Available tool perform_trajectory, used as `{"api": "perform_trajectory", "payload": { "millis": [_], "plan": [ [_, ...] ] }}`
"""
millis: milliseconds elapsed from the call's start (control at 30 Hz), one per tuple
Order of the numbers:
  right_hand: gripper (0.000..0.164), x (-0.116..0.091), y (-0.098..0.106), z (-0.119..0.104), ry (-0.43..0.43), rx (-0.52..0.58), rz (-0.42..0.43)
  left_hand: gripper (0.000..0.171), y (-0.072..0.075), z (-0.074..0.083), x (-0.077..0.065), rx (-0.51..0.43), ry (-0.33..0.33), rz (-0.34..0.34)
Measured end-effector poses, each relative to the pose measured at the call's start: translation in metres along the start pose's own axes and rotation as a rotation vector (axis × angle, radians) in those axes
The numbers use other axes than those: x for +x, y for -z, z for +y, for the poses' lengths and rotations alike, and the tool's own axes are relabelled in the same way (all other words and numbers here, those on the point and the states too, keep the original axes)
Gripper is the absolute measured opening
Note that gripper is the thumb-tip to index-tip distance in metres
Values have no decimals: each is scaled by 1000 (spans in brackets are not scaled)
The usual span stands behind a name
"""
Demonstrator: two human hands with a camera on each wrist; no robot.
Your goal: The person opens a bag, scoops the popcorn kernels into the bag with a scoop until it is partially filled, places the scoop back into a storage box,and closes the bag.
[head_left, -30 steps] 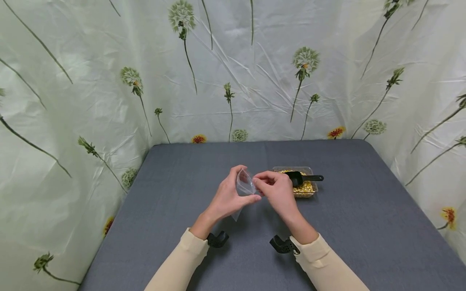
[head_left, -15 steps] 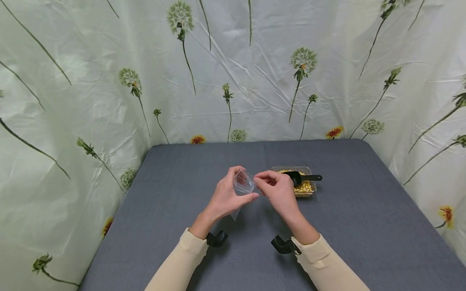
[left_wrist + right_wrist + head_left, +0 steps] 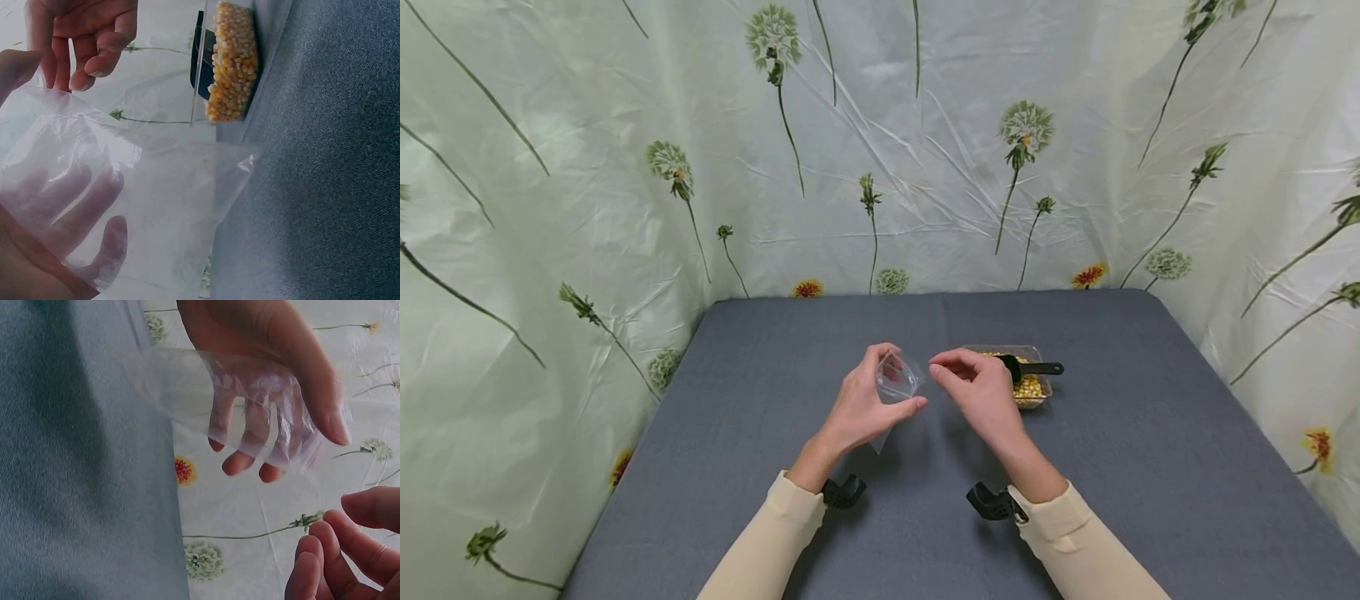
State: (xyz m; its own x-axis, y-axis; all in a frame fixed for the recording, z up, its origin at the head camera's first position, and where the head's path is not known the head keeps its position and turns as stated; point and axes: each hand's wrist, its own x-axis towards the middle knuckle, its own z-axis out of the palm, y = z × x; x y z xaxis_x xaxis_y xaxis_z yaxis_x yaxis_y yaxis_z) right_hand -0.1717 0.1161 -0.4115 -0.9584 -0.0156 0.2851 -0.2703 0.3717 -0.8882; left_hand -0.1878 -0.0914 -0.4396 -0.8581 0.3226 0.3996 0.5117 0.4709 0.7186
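Observation:
A clear plastic bag (image 3: 897, 380) is held up above the table in my left hand (image 3: 859, 410), its mouth spread between the thumb and the curved fingers. Through the film in the left wrist view, the fingers show behind the bag (image 3: 169, 194), and no contents are visible in it. My right hand (image 3: 983, 398) hovers just to the right of the bag's mouth, apart from it. In the right wrist view, a small gap separates the right thumb from the loosely bent fingers (image 3: 325, 537), with nothing between them.
Behind the right hand stands a clear plastic container (image 3: 1030, 402) of corn kernels (image 3: 234, 62). A black scoop (image 3: 1041, 367) lies on the corn, handle pointing right. Dark grey cloth covers the table (image 3: 760, 367); a flower-patterned curtain (image 3: 940, 150) hangs behind it.
My right hand has let go of the bag's edge and drawn slightly right. My left hand has shifted a little left with the bag, whose mouth stays spread.

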Motion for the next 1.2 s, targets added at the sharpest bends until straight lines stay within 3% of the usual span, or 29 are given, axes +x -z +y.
{"api": "perform_trajectory", "payload": {
  "millis": [400,900,1200],
  "plan": [
    [12,1,12,16,1,-66,14,73,-3,-7,-1,-2,-9,6],
    [15,5,55,47,-32,-241,24,69,-6,-12,-1,-5,-16,-14],
    [13,5,81,61,11,-348,20,69,-12,-13,-1,-13,-31,-1]
  ]
}}
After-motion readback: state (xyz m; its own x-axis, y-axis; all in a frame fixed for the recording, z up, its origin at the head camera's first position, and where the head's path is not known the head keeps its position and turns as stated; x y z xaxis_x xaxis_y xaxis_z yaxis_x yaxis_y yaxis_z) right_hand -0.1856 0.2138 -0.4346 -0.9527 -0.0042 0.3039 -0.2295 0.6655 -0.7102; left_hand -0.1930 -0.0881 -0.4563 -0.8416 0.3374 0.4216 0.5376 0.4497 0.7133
